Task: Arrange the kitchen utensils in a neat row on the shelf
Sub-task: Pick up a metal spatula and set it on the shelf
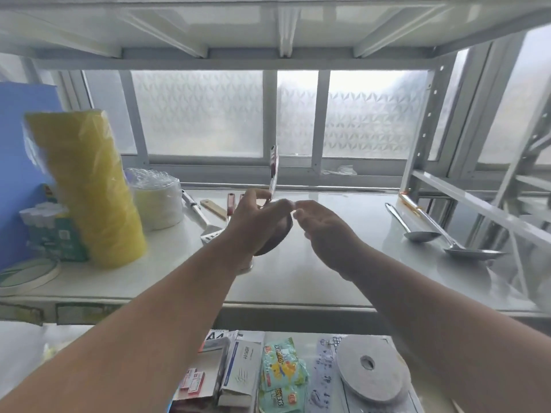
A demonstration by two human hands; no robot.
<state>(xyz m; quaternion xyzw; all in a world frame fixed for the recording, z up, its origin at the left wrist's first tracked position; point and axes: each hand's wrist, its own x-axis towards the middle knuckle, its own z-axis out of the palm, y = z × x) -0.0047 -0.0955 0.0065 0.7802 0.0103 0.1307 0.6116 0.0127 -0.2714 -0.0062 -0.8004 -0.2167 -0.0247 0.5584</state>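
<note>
Head view: left hand [253, 222] is raised over the mid shelf [313, 278], fingers curled round a utensil [273, 171] w/ a dark rounded end showing below the palm and a thin red-and-white handle sticking up past the fingertips. Exact type of utensil can't be told, it's blurred. Right hand [325, 228] hovers just beside it, fingers loosely relaxed, holding nothing; its fingertips nearly meet the left's.

On the shelf behind the left hand: a metal spatula [205, 225], a wooden handle [213, 208], a red-handled tool [230, 204], lying close together. Far right, well apart: two steel ladles [417, 231] side by side, bowls toward the front.

Left end of shelf: yellow wrapped roll [89, 186] standing upright, white plastic-wrapped stack [158, 204], blue box [18, 162] at the back. Frosted window [196, 111] behind the rack. Lower shelf holds small packets [280, 374] & a grey tape roll [372, 368].
</note>
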